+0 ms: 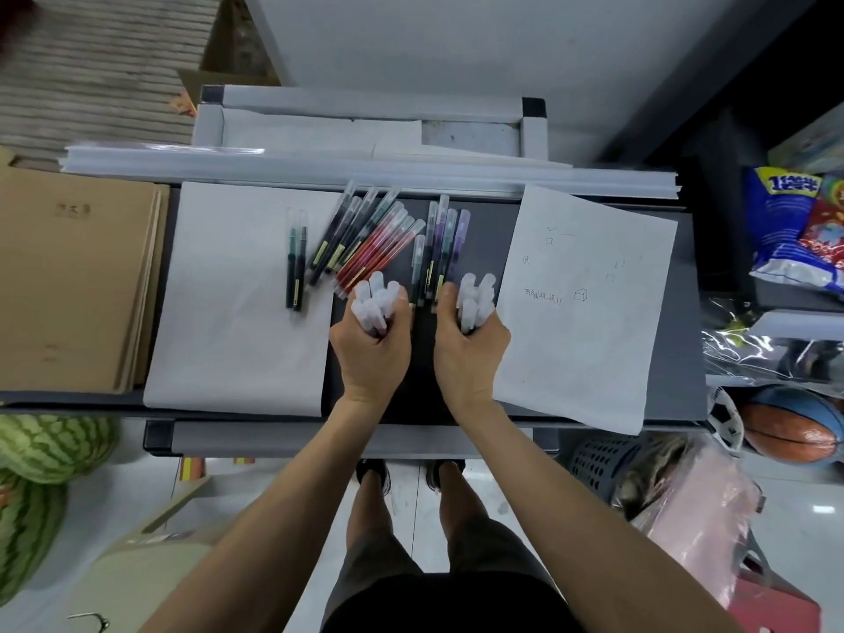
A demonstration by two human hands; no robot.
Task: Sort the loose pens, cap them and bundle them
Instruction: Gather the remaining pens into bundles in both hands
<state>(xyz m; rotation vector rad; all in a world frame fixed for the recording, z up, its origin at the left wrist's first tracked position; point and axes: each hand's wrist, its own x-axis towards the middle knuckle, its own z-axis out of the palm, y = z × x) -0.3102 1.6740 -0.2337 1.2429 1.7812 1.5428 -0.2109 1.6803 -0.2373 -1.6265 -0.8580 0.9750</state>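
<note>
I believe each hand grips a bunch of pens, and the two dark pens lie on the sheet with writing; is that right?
Not quite: the head view shows the two dark pens on the blank sheet at the left, not the written sheet. The left hand and right hand each grip a bunch.

Two dark green pens [295, 260] are lying side by side on the white sheet [237, 322], with their caps pointing away from the person. Just to their right, black pens [340, 237] and red pens [377, 253] are fanning out at a slant from the sheet's edge onto the dark desk [491, 239]. They are wearing frosted caps and their barrels are touching. Purple pens [445, 242] are lying close together and nearly straight on the desk. The left grip [370, 344] is clutching a left bunch [377, 299] of capped pens, and the right grip [470, 344] is clutching a right bunch [475, 296], with the frosted caps sticking out of both.
</note>
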